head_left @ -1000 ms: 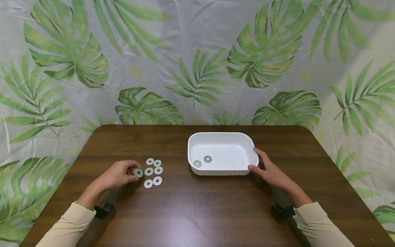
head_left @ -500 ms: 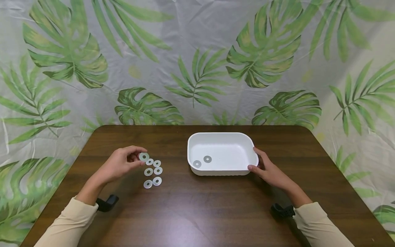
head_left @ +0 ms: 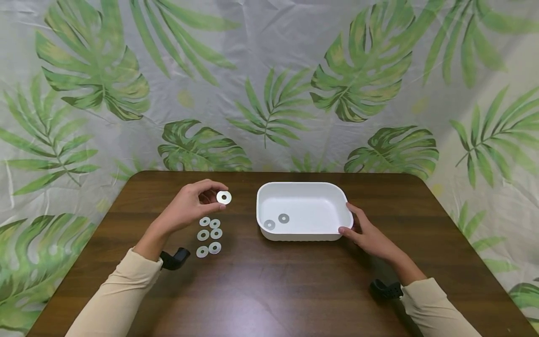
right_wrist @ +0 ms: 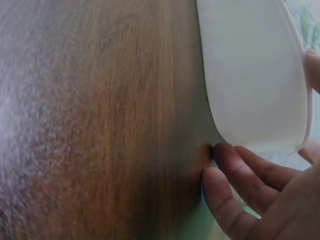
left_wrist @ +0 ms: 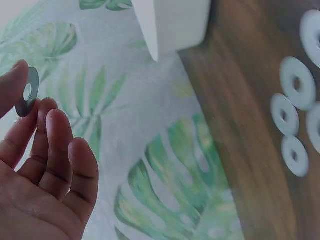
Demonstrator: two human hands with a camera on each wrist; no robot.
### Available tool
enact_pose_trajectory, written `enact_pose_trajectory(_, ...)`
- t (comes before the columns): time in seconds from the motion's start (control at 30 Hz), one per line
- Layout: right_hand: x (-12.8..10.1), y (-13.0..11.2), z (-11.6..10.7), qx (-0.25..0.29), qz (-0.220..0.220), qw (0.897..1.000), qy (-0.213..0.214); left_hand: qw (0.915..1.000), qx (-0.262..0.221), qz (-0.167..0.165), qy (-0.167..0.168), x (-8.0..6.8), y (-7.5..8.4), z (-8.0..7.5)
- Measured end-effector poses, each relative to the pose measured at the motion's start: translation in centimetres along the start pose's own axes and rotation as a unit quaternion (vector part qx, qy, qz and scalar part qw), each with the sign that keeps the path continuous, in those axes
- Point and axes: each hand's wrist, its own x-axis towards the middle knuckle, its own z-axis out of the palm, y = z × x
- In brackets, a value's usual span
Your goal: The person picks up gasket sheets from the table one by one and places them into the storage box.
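Observation:
My left hand (head_left: 187, 208) pinches a flat metal washer (head_left: 228, 198) between thumb and index finger, raised above the table and left of the white tub. In the left wrist view this washer (left_wrist: 34, 79) is tilted nearly edge-on, with the other fingers loosely bent beneath it. My right hand (head_left: 370, 236) grips the right end of the white plastic tub (head_left: 303, 237), thumb at the rim's front corner and fingers around the side. The right wrist view shows fingertips low against the tub's wall (right_wrist: 255, 90). Two washers (head_left: 287, 218) lie in the tub's left part.
Several more washers (head_left: 207, 253) lie in two loose columns on the dark wooden table (head_left: 252, 290), left of the tub. Behind the table's far edge hangs a leaf-print cloth (head_left: 286, 56). A black band (head_left: 176, 259) is on each wrist.
My left hand has lifted the washer from beside the left column and carried it up, away and rightward, past the other washers. The right hand and tub stay in place.

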Motion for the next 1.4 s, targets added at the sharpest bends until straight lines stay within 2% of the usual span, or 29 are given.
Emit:
enact_pose_trajectory(0.27,0.0,-0.1,0.0,-0.003,0.007,1.000,0.001,0.9995,-0.030,0.011,0.000,2.2,1.7,1.1)
enact_pose_trajectory(0.5,0.0,0.1,0.1,-0.003,0.008,1.000,-0.002,0.9971,-0.072,0.008,-0.024,4.4,3.0,2.1)
enact_pose_trajectory(0.7,0.0,0.1,0.1,-0.006,0.017,1.000,-0.002,0.9978,-0.050,0.017,-0.041,6.8,3.9,2.7)
enact_pose_trajectory(0.87,0.0,0.2,0.1,0.001,0.013,1.000,-0.003,0.9987,-0.034,0.013,-0.037,8.3,4.0,2.7)
enact_pose_trajectory(1.13,0.1,0.0,0.0,0.007,0.007,1.000,-0.004,0.9991,-0.038,-0.003,-0.021,9.1,3.5,3.0)
enact_pose_trajectory(1.4,0.0,-0.1,0.0,0.002,0.015,1.000,-0.005,0.9957,-0.085,-0.014,-0.032,9.6,3.7,4.8)
